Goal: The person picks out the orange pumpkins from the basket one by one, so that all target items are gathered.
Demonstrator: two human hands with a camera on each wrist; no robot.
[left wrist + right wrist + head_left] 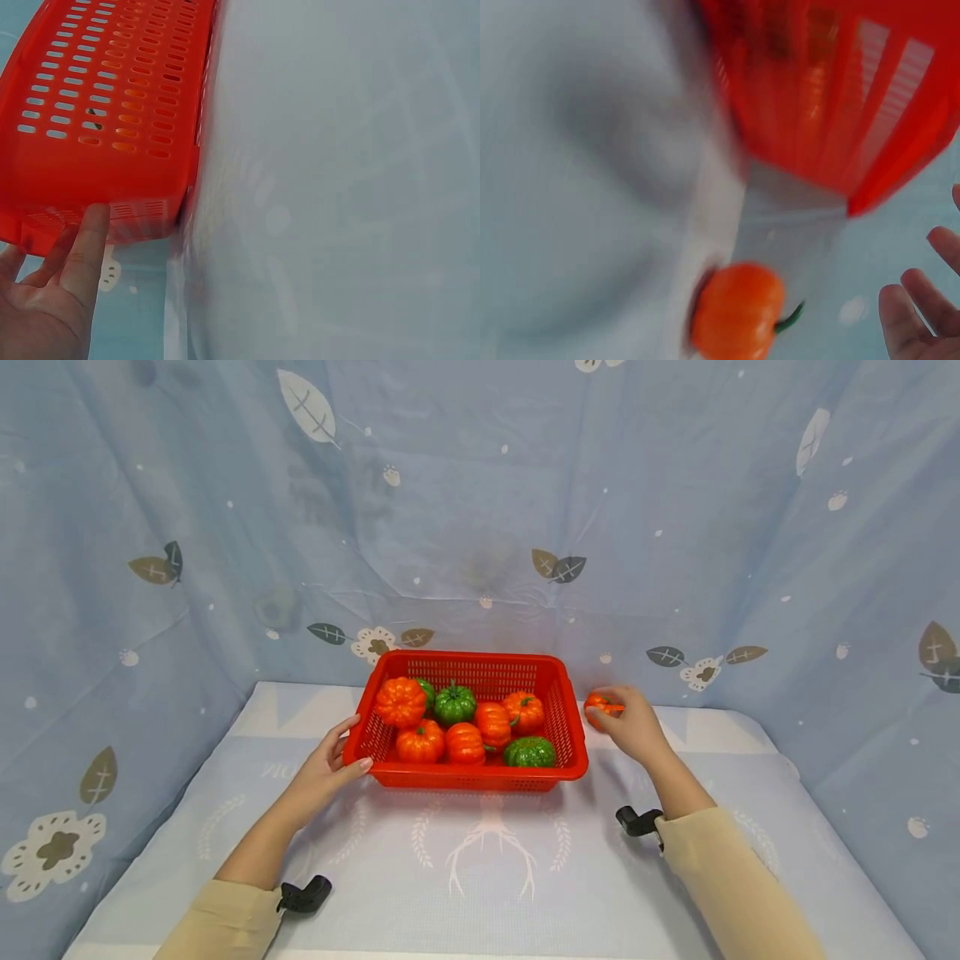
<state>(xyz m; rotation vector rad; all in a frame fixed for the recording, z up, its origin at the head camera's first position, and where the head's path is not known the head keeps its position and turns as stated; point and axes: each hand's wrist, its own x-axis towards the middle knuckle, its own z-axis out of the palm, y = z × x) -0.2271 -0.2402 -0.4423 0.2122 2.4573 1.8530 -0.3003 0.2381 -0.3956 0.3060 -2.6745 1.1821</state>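
Note:
A red slotted basket (472,777) stands mid-table with several orange pumpkins (400,702) and green pumpkins (454,703) inside. My left hand (326,768) rests against its left front corner, the thumb (88,240) lying straight on the basket wall (97,97). A small orange pumpkin (596,703) sits on the table just right of the basket. My right hand (636,727) is beside it with fingers spread. In the blurred right wrist view the fingers (911,315) stand a little apart from the pumpkin (735,311), below the basket (832,90).
A pale blue cloth (487,860) with leaf and flower prints covers the table, and the same cloth hangs as walls behind and on both sides. Black wrist mounts (306,893) (637,820) sit on both forearms. The table's front edge (450,953) runs along the bottom.

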